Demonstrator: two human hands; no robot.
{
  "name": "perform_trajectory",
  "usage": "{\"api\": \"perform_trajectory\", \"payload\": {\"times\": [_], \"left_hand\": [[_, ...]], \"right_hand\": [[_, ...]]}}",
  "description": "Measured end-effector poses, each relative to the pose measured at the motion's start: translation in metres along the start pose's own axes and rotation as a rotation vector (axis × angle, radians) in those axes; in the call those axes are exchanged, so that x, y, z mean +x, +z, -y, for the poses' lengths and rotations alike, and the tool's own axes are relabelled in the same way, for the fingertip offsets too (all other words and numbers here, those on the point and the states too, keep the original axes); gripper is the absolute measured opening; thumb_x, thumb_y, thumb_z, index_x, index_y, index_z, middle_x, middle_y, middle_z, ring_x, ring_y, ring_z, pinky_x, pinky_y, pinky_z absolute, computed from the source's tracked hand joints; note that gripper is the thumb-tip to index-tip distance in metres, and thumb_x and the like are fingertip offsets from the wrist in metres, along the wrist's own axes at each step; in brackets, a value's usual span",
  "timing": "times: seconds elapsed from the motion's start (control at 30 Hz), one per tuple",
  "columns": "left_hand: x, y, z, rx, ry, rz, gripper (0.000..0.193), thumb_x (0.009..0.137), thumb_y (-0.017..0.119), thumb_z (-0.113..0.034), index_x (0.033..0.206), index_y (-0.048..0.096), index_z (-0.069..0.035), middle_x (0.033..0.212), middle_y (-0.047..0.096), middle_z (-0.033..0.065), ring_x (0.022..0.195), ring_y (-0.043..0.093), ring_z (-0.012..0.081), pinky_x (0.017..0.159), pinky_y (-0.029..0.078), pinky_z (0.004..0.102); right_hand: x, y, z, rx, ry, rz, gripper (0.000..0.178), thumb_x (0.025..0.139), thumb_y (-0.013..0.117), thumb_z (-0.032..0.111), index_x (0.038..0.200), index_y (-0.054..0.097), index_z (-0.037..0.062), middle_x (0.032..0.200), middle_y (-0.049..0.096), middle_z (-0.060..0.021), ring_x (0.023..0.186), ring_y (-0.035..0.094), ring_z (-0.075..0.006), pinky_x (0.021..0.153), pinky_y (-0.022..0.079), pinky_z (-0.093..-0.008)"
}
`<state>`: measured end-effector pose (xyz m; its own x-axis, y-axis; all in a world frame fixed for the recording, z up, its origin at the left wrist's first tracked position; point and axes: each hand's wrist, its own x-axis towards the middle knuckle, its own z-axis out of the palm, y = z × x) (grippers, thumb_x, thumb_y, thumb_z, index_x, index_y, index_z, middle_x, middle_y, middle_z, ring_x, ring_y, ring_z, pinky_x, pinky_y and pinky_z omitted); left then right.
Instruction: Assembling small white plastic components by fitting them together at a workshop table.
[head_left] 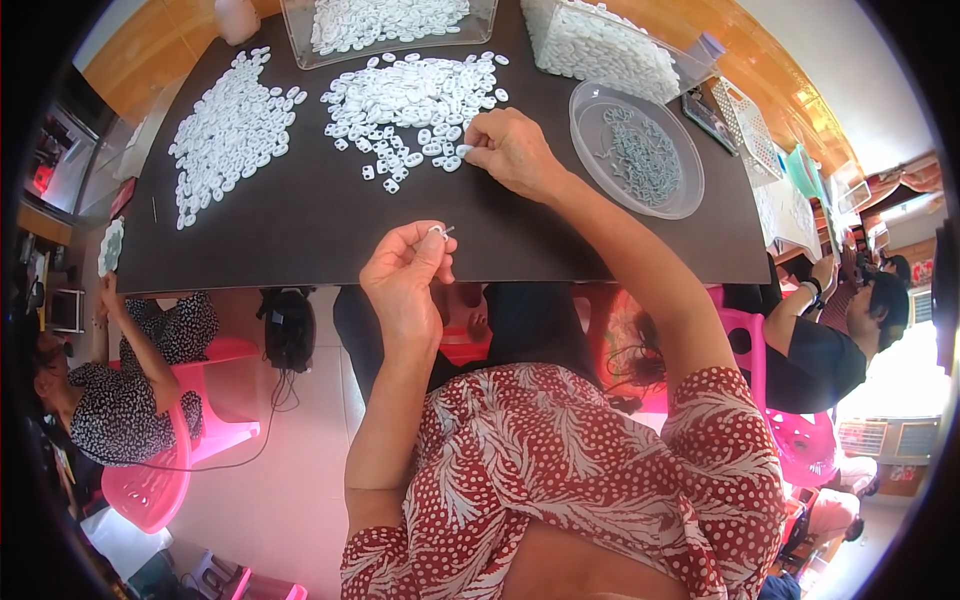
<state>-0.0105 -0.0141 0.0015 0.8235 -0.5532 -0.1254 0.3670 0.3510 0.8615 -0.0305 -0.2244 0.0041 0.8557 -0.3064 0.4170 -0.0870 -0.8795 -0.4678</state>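
Near the front edge of the dark table (560, 240), my left hand (405, 275) pinches a small white plastic piece with a thin metal bit (449, 230) poking out of it. The thumb hides most of that piece. My right hand (515, 150) is at the right side of the middle pile of white oval plastic pieces (405, 95), thumb and fingertips closed on one white oval piece (464, 150). Several smaller, squarer white pieces (391, 185) lie along the near side of this pile. A second pile of white ovals (235, 125) spreads farther left.
Right of my right forearm sits a round clear tray (690, 205) of small grey metal parts (645, 155). Clear bins (300, 50) of white pieces stand at the back. A phone (710, 122) lies beside the tray. People sit on pink chairs (150, 490) at left and right.
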Motion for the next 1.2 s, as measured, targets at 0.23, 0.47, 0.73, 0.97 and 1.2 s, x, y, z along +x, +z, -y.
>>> {"api": "perform_trajectory", "payload": {"times": [0.23, 0.47, 0.73, 0.97, 1.2], "left_hand": [[0.001, 0.0, 0.0, -0.038, -0.014, 0.008, 0.009, 0.085, 0.06, -0.001, 0.092, 0.061, 0.005, 0.077, 0.062, 0.0101, 0.059, 0.053, 0.011, 0.052, 0.042, 0.0215], [0.0, 0.007, -0.004, -0.044, 0.015, 0.007, 0.013, 0.085, 0.059, 0.0, 0.097, 0.061, 0.005, 0.076, 0.062, 0.0091, 0.059, 0.053, 0.0108, 0.052, 0.043, 0.0214], [-0.005, 0.015, -0.002, 0.004, 0.033, 0.0, 0.012, 0.086, 0.059, 0.0, 0.096, 0.06, 0.005, 0.076, 0.062, 0.0083, 0.061, 0.055, 0.0087, 0.051, 0.042, 0.019], [-0.009, 0.019, 0.002, 0.051, 0.08, -0.022, 0.012, 0.085, 0.06, -0.002, 0.095, 0.06, 0.005, 0.075, 0.064, 0.0102, 0.059, 0.056, 0.0094, 0.049, 0.042, 0.0195], [-0.011, 0.018, 0.008, 0.058, 0.09, -0.021, 0.012, 0.086, 0.06, -0.002, 0.096, 0.059, 0.005, 0.077, 0.064, 0.0091, 0.062, 0.057, 0.0089, 0.05, 0.042, 0.0189]], "right_hand": [[-0.015, -0.009, 0.002, 0.335, 0.242, 0.033, 0.012, 0.071, 0.068, 0.008, 0.078, 0.062, 0.0004, 0.07, 0.063, -0.0097, 0.063, 0.06, -0.0198, 0.06, 0.047, -0.0316], [-0.034, -0.03, 0.028, 0.928, 0.502, 0.164, 0.02, 0.075, 0.067, 0.005, 0.094, 0.065, -0.0008, 0.075, 0.063, -0.0034, 0.065, 0.055, -0.0071, 0.055, 0.041, -0.0209], [-0.049, -0.028, 0.041, 1.204, 0.645, 0.221, 0.019, 0.079, 0.066, 0.005, 0.096, 0.065, -0.0021, 0.078, 0.063, -0.0061, 0.065, 0.053, -0.0083, 0.055, 0.04, -0.0192], [-0.055, -0.028, 0.055, 1.155, 0.599, 0.186, 0.017, 0.078, 0.066, 0.005, 0.094, 0.066, -0.002, 0.078, 0.063, -0.0053, 0.065, 0.053, -0.0077, 0.054, 0.039, -0.0189], [-0.057, -0.03, 0.064, 1.016, 0.496, 0.151, 0.017, 0.076, 0.069, 0.008, 0.092, 0.068, 0.0006, 0.074, 0.064, -0.0007, 0.059, 0.049, -0.0042, 0.053, 0.037, -0.0176]]}}
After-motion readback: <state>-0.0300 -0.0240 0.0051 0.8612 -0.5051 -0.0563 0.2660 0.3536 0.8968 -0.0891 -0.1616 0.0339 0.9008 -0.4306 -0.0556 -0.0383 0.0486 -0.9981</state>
